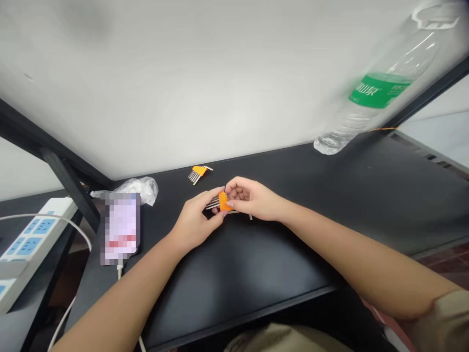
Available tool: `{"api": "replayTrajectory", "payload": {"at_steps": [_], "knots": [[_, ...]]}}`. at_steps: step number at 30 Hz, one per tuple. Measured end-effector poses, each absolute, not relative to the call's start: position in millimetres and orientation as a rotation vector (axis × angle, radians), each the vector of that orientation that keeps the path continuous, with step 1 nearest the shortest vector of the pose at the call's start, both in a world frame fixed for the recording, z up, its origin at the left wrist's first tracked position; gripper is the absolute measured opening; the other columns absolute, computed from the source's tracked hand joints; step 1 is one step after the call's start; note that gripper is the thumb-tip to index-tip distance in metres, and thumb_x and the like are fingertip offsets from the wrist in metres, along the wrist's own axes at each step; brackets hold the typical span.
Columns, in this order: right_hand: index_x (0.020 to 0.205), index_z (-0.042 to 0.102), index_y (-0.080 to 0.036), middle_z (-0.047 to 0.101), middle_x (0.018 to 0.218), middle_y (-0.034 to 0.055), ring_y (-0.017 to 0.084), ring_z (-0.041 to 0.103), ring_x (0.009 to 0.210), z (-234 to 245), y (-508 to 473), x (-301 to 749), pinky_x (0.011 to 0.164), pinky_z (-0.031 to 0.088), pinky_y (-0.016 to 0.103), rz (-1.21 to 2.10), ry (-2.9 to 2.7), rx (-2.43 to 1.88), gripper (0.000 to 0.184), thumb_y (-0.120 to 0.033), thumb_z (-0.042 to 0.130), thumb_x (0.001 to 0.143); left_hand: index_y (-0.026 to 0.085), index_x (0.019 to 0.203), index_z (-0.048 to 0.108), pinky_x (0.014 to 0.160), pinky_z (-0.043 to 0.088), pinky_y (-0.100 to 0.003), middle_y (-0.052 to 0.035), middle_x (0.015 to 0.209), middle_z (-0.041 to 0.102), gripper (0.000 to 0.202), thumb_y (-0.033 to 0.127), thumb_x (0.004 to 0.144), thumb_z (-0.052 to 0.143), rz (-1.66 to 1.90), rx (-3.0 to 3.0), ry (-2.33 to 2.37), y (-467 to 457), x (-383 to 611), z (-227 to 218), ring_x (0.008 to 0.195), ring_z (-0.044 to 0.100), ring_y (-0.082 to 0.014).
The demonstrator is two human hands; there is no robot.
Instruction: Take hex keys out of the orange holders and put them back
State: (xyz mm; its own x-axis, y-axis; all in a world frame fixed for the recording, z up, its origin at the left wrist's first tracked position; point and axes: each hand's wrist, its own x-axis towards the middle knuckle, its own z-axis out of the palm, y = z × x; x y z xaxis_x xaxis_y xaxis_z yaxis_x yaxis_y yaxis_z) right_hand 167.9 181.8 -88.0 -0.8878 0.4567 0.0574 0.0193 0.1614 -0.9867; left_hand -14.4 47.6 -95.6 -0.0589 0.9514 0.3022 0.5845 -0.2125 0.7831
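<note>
Both my hands meet over the middle of the black table around an orange holder with hex keys (pixel 224 201). My left hand (pixel 198 217) is closed on the holder, thumb at its near side and fingers at its far side. With thumb and curled fingers, my right hand (pixel 251 198) grips the holder's right side, partly hiding the short bent ends of the keys. Straight metal shafts stick out to the left between my left fingers. A second orange holder with hex keys (pixel 200 170) lies on the table just beyond my hands.
On the left lies a phone (pixel 122 227), its screen blurred, with a white cable (pixel 120 271). Behind it sits crumpled clear plastic (pixel 141 189). A white power strip (pixel 36 239) is at far left. A large clear bottle (pixel 381 90) stands by the wall at back right.
</note>
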Motion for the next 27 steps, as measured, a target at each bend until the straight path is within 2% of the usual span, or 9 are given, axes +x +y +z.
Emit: {"api": "replayTrajectory", "payload": {"at_steps": [3,6,14,17,20,24,27], "knots": [[0.107,0.06,-0.019,0.063,0.091,0.0005,0.013,0.06,0.082,-85.3,181.6,168.9,0.076,0.053,0.027,1.699,-2.159,-0.489,0.025,-0.024,0.071,0.085,0.026,0.143,0.057,0.082,0.057,-0.032,-0.0037,0.105,0.068,0.053,0.027,0.091,0.07,1.103,1.964,1.69,47.2,-15.2,-95.5,0.086,0.067,-0.0157],[0.106,0.062,-0.019,0.064,0.09,0.0005,0.013,0.06,0.079,-82.7,180.3,168.7,0.071,0.052,0.026,1.661,-2.189,-0.54,0.024,-0.023,0.069,0.084,0.024,0.142,0.056,0.082,0.056,-0.031,-0.0031,0.101,0.065,0.054,0.027,0.09,0.071,1.022,2.035,1.767,46.3,-13.4,-92.3,0.087,0.065,-0.0161],[0.093,0.059,-0.019,0.06,0.069,-0.0029,0.011,0.055,0.054,-80.4,174.4,164.1,0.045,0.045,0.021,1.831,-2.1,-0.761,0.019,-0.016,0.061,0.074,0.024,0.136,0.058,0.094,0.054,-0.039,-0.0082,0.123,0.066,0.043,0.022,0.093,0.064,0.907,2.209,1.879,46.1,-9.0,-87.2,0.111,0.064,-0.0232],[0.09,0.06,-0.018,0.062,0.065,-0.0019,0.011,0.057,0.053,-79.8,174.1,163.0,0.046,0.046,0.02,1.861,-2.099,-0.77,0.016,-0.014,0.058,0.075,0.022,0.136,0.057,0.095,0.052,-0.042,-0.0088,0.124,0.068,0.043,0.022,0.094,0.063,0.822,2.326,1.948,46.5,-10.2,-89.1,0.113,0.064,-0.0252],[0.09,0.063,-0.018,0.065,0.07,0.0,0.012,0.061,0.056,-79.0,174.4,162.5,0.045,0.048,0.02,1.81,-2.122,-0.786,0.016,-0.014,0.06,0.075,0.022,0.137,0.056,0.095,0.05,-0.042,-0.0091,0.125,0.068,0.041,0.021,0.096,0.06,0.797,2.374,1.956,47.3,-10.9,-91.1,0.114,0.064,-0.0256],[0.088,0.064,-0.018,0.067,0.075,0.0018,0.013,0.063,0.058,-79.5,174.3,162.7,0.047,0.051,0.021,1.733,-2.139,-0.775,0.007,-0.02,0.065,0.081,0.02,0.137,0.056,0.095,0.049,-0.042,-0.0093,0.123,0.07,0.041,0.023,0.097,0.06,0.813,2.412,1.946,47.9,-11.3,-92.9,0.111,0.065,-0.0252],[0.086,0.065,-0.017,0.066,0.068,0.0021,0.012,0.06,0.054,-81.9,175.6,163.3,0.046,0.048,0.021,1.759,-2.114,-0.767,0.006,-0.023,0.066,0.084,0.021,0.138,0.056,0.094,0.049,-0.042,-0.0095,0.123,0.071,0.041,0.026,0.097,0.06,0.829,2.412,1.964,47.8,-12.2,-93.7,0.111,0.066,-0.0252]]}}
